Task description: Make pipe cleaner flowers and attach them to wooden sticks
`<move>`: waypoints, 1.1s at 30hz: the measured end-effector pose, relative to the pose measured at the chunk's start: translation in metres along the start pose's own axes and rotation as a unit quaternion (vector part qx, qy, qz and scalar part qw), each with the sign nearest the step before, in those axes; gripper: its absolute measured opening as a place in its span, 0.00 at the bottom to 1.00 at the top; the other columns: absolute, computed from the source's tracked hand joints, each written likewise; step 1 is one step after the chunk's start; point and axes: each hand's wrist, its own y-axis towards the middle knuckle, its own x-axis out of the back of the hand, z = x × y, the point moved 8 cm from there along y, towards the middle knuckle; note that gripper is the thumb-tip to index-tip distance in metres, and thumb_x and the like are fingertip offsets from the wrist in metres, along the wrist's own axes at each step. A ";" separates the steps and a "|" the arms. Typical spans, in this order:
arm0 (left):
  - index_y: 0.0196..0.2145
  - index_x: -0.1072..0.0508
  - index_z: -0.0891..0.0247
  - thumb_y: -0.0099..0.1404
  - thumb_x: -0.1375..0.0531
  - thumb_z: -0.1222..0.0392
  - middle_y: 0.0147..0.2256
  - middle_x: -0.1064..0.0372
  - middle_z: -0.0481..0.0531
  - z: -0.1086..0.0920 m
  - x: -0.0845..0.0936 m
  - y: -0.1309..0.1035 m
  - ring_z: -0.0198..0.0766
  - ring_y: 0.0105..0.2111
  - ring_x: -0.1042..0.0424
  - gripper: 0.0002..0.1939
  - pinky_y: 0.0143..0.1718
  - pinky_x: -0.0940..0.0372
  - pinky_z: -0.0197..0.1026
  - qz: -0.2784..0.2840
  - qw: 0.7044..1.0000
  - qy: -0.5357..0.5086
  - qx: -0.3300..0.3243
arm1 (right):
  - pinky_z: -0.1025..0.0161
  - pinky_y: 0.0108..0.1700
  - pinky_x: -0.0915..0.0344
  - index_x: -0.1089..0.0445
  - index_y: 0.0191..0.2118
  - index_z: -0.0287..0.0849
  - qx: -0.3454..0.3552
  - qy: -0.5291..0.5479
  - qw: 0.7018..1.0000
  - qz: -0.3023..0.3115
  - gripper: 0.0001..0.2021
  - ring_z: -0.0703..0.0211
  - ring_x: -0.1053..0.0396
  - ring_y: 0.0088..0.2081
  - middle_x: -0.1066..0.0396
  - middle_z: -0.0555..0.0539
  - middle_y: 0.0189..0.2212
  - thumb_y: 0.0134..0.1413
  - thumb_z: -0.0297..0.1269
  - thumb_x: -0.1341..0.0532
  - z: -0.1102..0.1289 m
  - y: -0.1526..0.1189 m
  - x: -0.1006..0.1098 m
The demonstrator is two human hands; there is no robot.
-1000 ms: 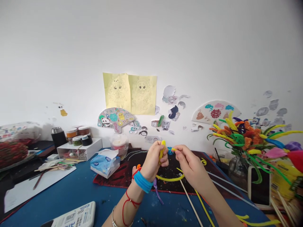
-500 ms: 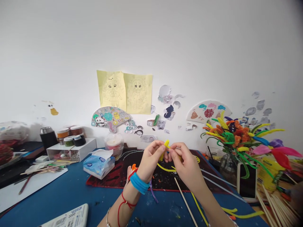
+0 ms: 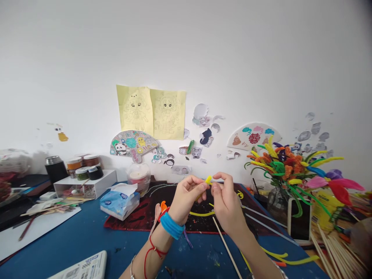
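At the far left, a black flask (image 3: 55,170) stands beside a white box (image 3: 100,182) with lidded jars (image 3: 85,167) on top. Right of these, a blue tissue pack (image 3: 119,202) lies on the blue tabletop (image 3: 84,228), just in front of a plastic tub (image 3: 139,179). Farther right, the left hand (image 3: 187,197), with a blue band (image 3: 172,226) at its wrist, pinches a fuzzy yellow piece (image 3: 208,179) between thumb and forefinger; the piece is above the dark mat (image 3: 136,213), between the two hands. A yellow strip (image 3: 200,214) lies below on the mat. The right hand (image 3: 228,205) has its fingers curled, the forefinger raised a little off the thumb, right by the piece; I cannot tell whether it grips it. A wooden stick (image 3: 226,248) lies near, under that hand. At the right, a glass vase (image 3: 277,201) holds fuzzy, many-coloured flowers (image 3: 286,162); a phone (image 3: 299,220) leans beside it, and more sticks (image 3: 334,248) lie nearer.
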 end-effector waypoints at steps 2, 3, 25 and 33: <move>0.28 0.34 0.68 0.55 0.39 0.57 0.25 0.34 0.50 0.004 -0.004 0.000 0.27 0.20 0.40 0.11 0.20 0.48 0.31 0.003 0.999 -0.033 0.020 | 0.67 0.26 0.40 0.48 0.44 0.43 -0.002 0.015 1.000 -0.008 0.08 0.62 0.33 0.23 0.33 0.52 0.22 0.60 0.35 0.55 -0.001 -0.001 0.002; 0.27 0.34 0.68 0.55 0.39 0.56 0.24 0.35 0.49 0.007 -0.006 0.000 0.26 0.19 0.41 0.12 0.20 0.48 0.31 0.005 0.998 -0.057 0.032 | 0.67 0.25 0.40 0.48 0.44 0.43 -0.002 0.017 1.000 -0.013 0.08 0.61 0.33 0.23 0.33 0.51 0.22 0.60 0.35 0.55 -0.001 -0.002 0.003; 0.25 0.34 0.67 0.51 0.35 0.57 0.21 0.35 0.46 0.012 0.003 -0.005 0.26 0.18 0.40 0.12 0.22 0.44 0.31 -0.105 0.993 -0.051 -0.029 | 0.66 0.22 0.44 0.46 0.44 0.40 0.087 -0.189 0.976 -0.069 0.09 0.56 0.31 0.21 0.31 0.48 0.21 0.59 0.33 0.56 0.020 -0.009 0.007; 0.27 0.32 0.67 0.53 0.37 0.57 0.22 0.36 0.46 -0.007 0.003 -0.007 0.28 0.21 0.39 0.10 0.23 0.42 0.32 -0.109 0.991 0.056 -0.056 | 0.66 0.22 0.44 0.46 0.45 0.40 0.111 -0.178 0.976 -0.049 0.10 0.57 0.31 0.22 0.30 0.47 0.24 0.59 0.33 0.56 0.024 -0.011 0.003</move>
